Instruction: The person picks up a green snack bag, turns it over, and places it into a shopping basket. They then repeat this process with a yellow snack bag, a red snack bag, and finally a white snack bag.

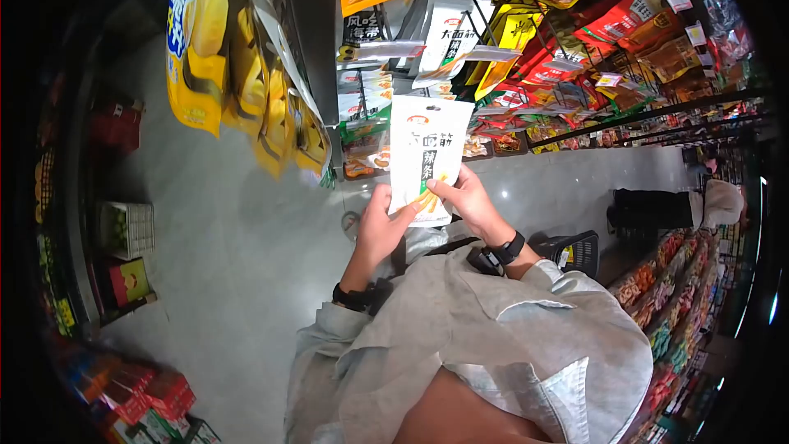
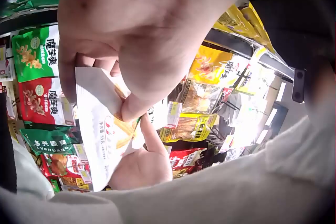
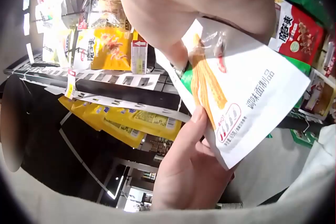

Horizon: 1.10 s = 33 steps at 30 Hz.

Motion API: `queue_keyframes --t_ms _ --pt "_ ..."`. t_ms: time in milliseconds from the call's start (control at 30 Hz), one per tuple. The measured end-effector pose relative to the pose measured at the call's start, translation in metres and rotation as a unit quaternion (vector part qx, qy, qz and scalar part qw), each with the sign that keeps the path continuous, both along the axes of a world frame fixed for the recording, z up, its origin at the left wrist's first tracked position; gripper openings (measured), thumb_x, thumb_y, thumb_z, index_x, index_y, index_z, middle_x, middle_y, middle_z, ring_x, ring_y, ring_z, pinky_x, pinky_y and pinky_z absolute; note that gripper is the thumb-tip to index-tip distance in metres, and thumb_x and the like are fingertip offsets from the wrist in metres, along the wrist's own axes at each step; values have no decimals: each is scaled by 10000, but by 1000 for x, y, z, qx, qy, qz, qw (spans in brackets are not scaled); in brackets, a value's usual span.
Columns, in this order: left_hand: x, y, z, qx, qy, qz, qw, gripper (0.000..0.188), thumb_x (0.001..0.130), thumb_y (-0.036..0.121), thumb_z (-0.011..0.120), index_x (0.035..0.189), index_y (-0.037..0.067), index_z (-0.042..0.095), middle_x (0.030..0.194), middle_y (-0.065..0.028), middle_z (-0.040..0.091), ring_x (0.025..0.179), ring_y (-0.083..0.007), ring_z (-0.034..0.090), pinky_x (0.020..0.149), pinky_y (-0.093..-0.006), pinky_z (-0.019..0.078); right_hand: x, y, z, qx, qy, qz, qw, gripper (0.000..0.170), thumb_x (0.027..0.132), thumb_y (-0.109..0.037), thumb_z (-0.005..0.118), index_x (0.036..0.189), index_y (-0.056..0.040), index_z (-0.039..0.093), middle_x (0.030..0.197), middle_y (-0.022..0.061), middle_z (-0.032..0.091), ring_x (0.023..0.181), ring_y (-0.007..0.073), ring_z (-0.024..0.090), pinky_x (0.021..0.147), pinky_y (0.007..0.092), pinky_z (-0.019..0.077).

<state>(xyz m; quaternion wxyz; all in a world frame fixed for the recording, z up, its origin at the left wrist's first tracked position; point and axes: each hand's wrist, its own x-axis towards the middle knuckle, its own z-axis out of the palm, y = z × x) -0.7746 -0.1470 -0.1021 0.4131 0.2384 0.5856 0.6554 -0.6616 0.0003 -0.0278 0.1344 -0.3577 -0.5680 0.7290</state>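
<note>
A white snack bag (image 1: 429, 136) with dark lettering, a green patch and a picture of orange-brown strips stands upright in front of my chest. My left hand (image 1: 380, 226) grips its lower left corner, thumb on the front face. On the opposite lower edge, my right hand (image 1: 475, 204) pinches it, also with the thumb in front. Both wrist views show the bag (image 2: 96, 124) (image 3: 257, 95) between the two hands, with fingers partly hidden behind it. Similar white bags (image 1: 446, 37) hang on the rack just beyond.
Yellow bags (image 1: 197, 41) hang close at the left. Red packets (image 1: 612, 25) and other snacks fill the rack ahead and right. A black basket (image 1: 578, 253) is on the floor to the right; farther off stands another person (image 1: 657, 210). A white crate (image 1: 127, 230) is at left.
</note>
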Motion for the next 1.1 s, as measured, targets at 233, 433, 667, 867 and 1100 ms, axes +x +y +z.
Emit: queue_keyframes --t_ms 233,433,667,867,1100 --pt "-15 8 -5 -38 31 -85 995 250 942 9 667 1105 -9 479 1100 -135 691 1028 -131 650 866 -289 525 7 7 -17 -12 -9 -23 1000 308 939 -91 712 1227 -35 617 1076 29 713 885 85 645 726 245 499" --pt "-9 33 -19 -15 22 -76 997 242 942 17 672 1109 -12 500 1067 -120 698 999 -126 653 857 -288 521 6 30 -19 8 -27 -21 999 306 931 -70 707 1219 -27 611 1063 26 706 876 83 633 707 247 507" --pt "-3 73 -4 -161 104 -8 981 329 897 205 753 1081 22 552 937 -112 685 830 -136 635 745 -313 503 3 95 -33 -61 83 -31 994 341 981 -85 644 1308 -43 556 1167 22 681 1013 83 622 873 258 501" --pt "6 114 47 -138 143 93 976 334 914 170 739 1146 14 556 1005 -124 719 919 -161 673 804 -317 518 -19 172 -29 -22 189 82 978 349 998 -45 608 1339 -1 544 1239 48 655 1128 106 594 1000 283 462" --pt "28 154 39 -93 122 203 967 301 928 48 698 1180 -11 545 1078 -109 715 1014 -130 655 874 -291 508 -28 228 -16 -23 217 206 954 386 992 -27 617 1361 15 512 1292 48 618 1175 118 567 1028 311 455"
